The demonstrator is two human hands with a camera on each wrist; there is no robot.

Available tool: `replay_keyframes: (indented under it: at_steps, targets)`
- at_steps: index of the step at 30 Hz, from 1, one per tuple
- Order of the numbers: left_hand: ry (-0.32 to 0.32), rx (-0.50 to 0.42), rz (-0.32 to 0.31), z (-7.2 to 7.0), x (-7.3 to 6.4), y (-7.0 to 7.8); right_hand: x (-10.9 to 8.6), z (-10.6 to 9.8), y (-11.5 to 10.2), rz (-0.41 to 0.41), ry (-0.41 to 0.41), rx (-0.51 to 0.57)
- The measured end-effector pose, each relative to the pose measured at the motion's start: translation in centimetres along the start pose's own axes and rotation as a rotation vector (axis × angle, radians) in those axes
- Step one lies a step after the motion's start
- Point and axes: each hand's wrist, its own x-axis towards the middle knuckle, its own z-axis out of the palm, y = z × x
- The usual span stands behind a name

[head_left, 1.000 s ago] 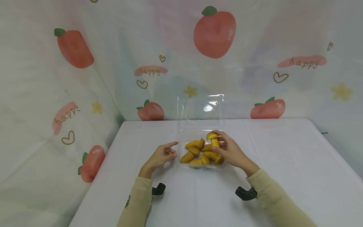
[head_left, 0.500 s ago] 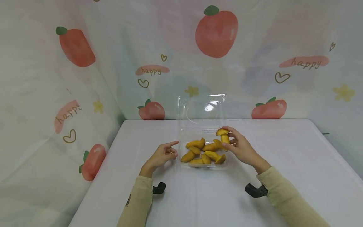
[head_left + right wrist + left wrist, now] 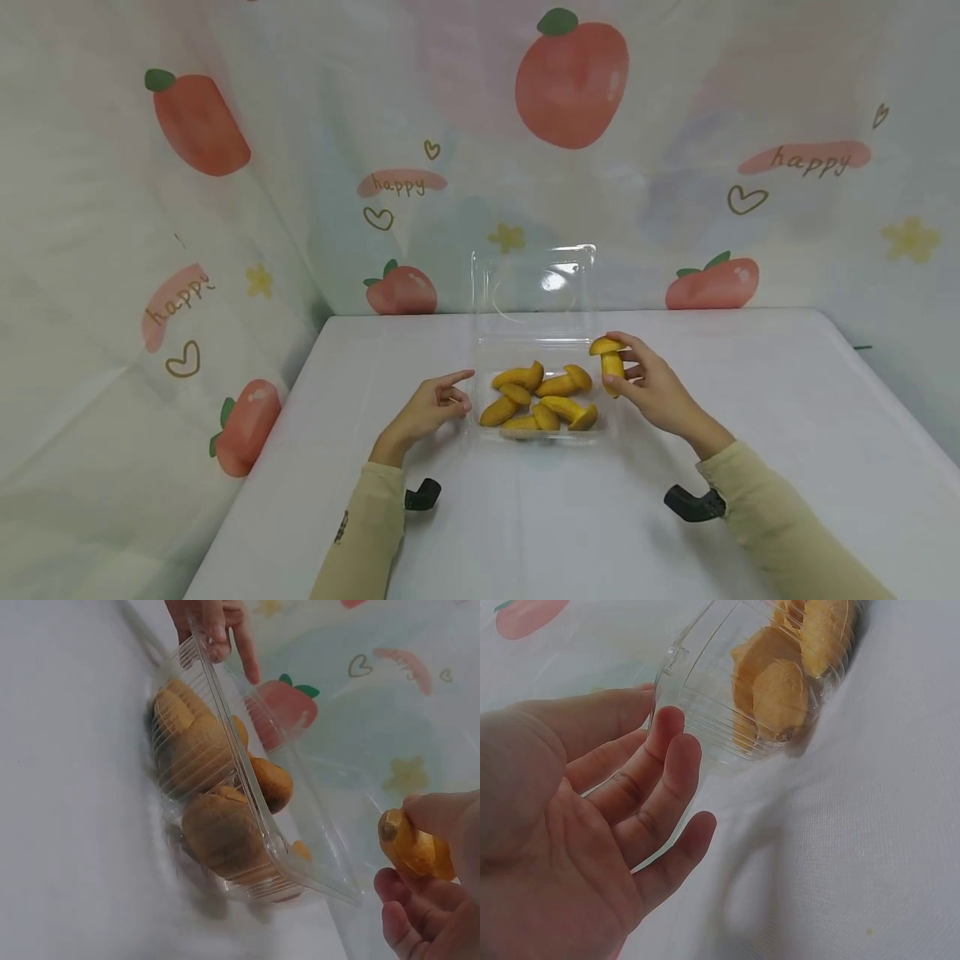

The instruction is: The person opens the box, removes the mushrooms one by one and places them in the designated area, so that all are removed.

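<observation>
In the head view my right hand [image 3: 656, 392] pinches a yellow mushroom [image 3: 612, 367] by its stem, cap up, just right of the clear plastic clamshell box [image 3: 536, 436]. The right wrist view shows the stem end of this mushroom [image 3: 409, 844] between thumb and fingers, apart from the box. Several more yellow mushrooms [image 3: 566, 382] lie in the box, whose lid [image 3: 517, 287] stands raised at the back. My left hand [image 3: 423, 412] is at the box's left side, fingers loosely bent. In the left wrist view its fingertips [image 3: 681, 761] are at the box's rim; firm contact is unclear.
A white cloth covers the table [image 3: 480, 533]. Behind and to the left hangs a curtain [image 3: 645, 192] printed with fruit, hearts and lettering. Black curved pieces [image 3: 693, 504] stick out by both wrists.
My right hand has moved right with the mushroom, from over the box to beside it. The left hand stays at the box's left side, and the box has hardly moved.
</observation>
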Motion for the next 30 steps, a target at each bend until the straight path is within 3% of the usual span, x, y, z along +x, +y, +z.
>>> replay_keyframes:
  at_steps: [12,22,30]
  targets:
    - [0.01,0.001,-0.029,0.1,0.1,0.3,-1.6,-1.8,0.9,0.043,0.024,-0.081]
    - [0.001,0.003,0.009,0.1,0.0,0.3,-1.8,-1.9,4.6,0.125,0.025,-0.12]
    - [0.009,-0.006,-0.008,0.1,-0.1,0.3,-0.9,-0.8,7.0,0.172,-0.028,-0.059]
